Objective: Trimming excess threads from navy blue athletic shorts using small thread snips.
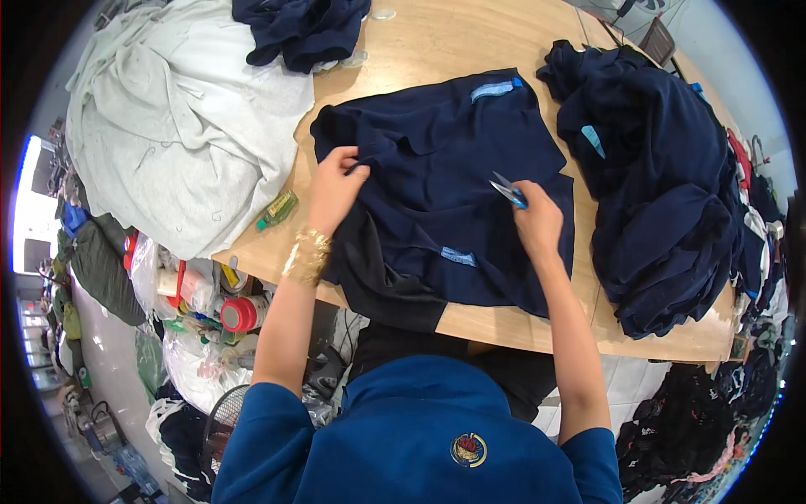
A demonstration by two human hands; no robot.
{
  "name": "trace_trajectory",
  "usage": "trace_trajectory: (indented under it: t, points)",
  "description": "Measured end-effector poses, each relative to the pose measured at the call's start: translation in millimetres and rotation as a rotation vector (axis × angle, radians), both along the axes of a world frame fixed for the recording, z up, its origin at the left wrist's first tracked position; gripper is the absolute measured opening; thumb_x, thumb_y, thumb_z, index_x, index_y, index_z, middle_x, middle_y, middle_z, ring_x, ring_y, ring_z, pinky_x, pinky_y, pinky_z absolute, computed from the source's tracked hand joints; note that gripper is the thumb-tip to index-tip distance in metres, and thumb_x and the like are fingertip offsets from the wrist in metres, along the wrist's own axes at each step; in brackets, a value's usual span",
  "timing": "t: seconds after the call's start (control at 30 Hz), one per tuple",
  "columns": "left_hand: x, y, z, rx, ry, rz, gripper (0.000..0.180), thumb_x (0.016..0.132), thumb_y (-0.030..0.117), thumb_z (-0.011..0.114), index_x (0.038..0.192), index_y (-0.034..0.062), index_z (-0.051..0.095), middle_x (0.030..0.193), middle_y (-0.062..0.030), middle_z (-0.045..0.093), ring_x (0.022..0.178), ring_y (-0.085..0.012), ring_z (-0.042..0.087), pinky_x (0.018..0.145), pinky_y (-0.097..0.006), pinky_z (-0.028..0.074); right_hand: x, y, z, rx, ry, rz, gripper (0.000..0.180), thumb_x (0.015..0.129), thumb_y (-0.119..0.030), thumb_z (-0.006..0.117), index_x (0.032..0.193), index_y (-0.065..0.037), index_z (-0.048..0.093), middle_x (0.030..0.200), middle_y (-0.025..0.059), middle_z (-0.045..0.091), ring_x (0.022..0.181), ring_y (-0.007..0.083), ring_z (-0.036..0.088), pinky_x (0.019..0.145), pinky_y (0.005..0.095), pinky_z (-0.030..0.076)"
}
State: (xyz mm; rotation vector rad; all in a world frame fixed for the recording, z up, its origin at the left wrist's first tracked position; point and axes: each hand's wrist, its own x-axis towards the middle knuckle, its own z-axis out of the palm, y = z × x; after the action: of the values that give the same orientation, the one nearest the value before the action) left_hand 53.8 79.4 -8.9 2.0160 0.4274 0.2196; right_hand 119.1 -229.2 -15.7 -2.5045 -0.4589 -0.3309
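A navy garment [453,168] lies spread flat on the wooden table in front of me, with light-blue strips [495,90] at its top and near its lower edge. A black piece of cloth [382,277] shows at its lower left. My left hand [337,186], with a gold bracelet [309,256] on the wrist, pinches the garment near its left edge. In my right hand [539,220] is a small pair of scissors [508,191] with blue on the handle. The blades point up and left, over the garment, and look slightly apart.
A heap of pale grey cloth [185,134] covers the table's left. Another navy pile [663,185] lies at the right, and a navy bundle [306,29] at the far edge. Beside the grey cloth lies a small green bottle [277,210]. Below left are bags and a red-lidded jar [242,314].
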Motion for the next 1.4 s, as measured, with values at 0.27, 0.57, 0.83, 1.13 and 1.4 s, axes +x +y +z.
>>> trace_trajectory:
  t: [0.27,0.57,0.83,1.13,1.4]
  points:
    - [-123.8,3.9,37.2,-0.739,0.083,-0.189,0.060,0.076,0.004,0.062,0.131,0.0016,0.038,0.121,-0.0066,0.052,0.109,-0.0157,0.050,0.095,-0.027,0.038,-76.1,-72.7,46.0,-0.010,0.236,0.231,0.020,0.072,0.004,0.061,0.089,-0.006,0.063,0.081,0.0094,0.062,0.073,0.0271,0.061,0.063,0.0298,0.048]
    - [-147.9,25.5,7.0,-0.771,0.318,0.115,0.041,0.090,0.013,0.058,0.128,0.0053,0.044,0.101,0.0000,0.052,0.081,-0.0057,0.049,0.071,-0.020,0.044,-16.5,-99.5,68.8,0.234,0.336,-0.267,0.015,0.086,-0.016,0.061,0.090,-0.003,0.067,0.070,0.0061,0.061,0.055,0.0062,0.047,0.051,0.0225,0.038]
    - [-88.0,-38.6,36.2,0.040,-0.078,-0.020,0.033,0.081,0.009,0.065,0.112,0.0064,0.056,0.098,-0.0045,0.055,0.083,-0.0110,0.052,0.075,-0.026,0.045,-22.7,-67.5,27.6,0.278,0.334,-0.229,0.016,0.081,-0.013,0.065,0.093,-0.002,0.066,0.077,0.0111,0.066,0.071,0.0138,0.062,0.067,0.0263,0.047]
    - [-11.6,-90.8,-4.9,0.198,-0.008,-0.543,0.009,0.078,0.007,0.063,0.085,0.0048,0.059,0.075,-0.0065,0.055,0.075,-0.0207,0.057,0.068,-0.031,0.044,-68.0,-56.9,-4.3,0.038,0.074,-0.202,0.019,0.080,-0.011,0.062,0.098,-0.014,0.063,0.083,0.0073,0.058,0.069,0.0312,0.059,0.059,0.0388,0.047]
    - [24.0,21.8,5.7,-0.217,-0.376,0.242,0.028,0.086,0.008,0.057,0.113,0.0005,0.054,0.099,-0.0053,0.063,0.090,-0.0127,0.057,0.086,-0.025,0.043,-82.3,-75.0,-6.3,0.042,0.186,-0.158,0.026,0.077,-0.010,0.064,0.101,-0.016,0.061,0.085,0.0064,0.059,0.070,0.0309,0.060,0.059,0.0396,0.047]
